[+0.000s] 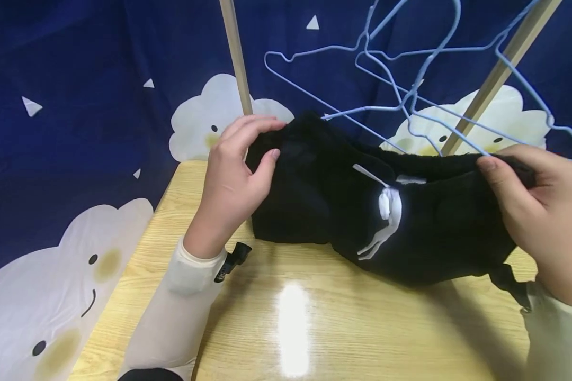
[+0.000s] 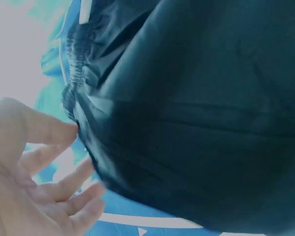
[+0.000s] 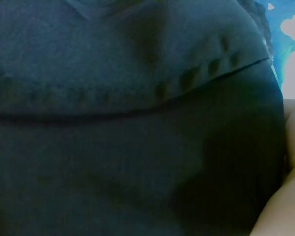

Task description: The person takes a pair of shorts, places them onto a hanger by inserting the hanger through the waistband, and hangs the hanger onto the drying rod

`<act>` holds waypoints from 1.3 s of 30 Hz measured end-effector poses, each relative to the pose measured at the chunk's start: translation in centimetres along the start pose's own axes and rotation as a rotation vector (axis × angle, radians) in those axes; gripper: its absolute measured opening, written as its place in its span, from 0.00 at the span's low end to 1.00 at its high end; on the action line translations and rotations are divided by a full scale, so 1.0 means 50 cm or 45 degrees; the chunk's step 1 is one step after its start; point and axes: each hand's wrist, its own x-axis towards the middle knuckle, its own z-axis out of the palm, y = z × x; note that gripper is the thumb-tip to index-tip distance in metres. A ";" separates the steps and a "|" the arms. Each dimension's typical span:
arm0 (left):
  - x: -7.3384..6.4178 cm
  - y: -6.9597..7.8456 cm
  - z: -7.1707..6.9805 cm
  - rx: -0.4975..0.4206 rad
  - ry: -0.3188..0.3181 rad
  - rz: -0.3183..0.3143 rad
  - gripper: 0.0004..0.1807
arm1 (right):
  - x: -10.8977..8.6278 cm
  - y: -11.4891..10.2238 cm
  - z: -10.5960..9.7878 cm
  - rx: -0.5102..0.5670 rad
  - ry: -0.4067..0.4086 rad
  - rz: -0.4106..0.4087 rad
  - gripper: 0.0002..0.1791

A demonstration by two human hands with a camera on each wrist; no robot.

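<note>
Black drawstring pants with a gathered elastic waistband and a tied white cord hang over the table. My left hand pinches their left edge at the waistband; in the left wrist view, the thumb meets the dark cloth while the other fingers spread behind it. At the opposite end, my right hand grips the waistband, thumb on the front. A light blue hanger reaches into the waist opening, one end beside my right thumb. Dark cloth fills most of the right wrist view, hiding the right fingers.
More light blue hangers hang behind the pants. Two wooden posts rise at the back of the wood-grain table. A dark blue curtain with white clouds covers the background.
</note>
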 end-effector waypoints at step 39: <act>-0.008 -0.002 -0.004 0.026 0.066 0.006 0.17 | 0.197 -0.137 0.114 -0.360 -0.054 0.231 0.27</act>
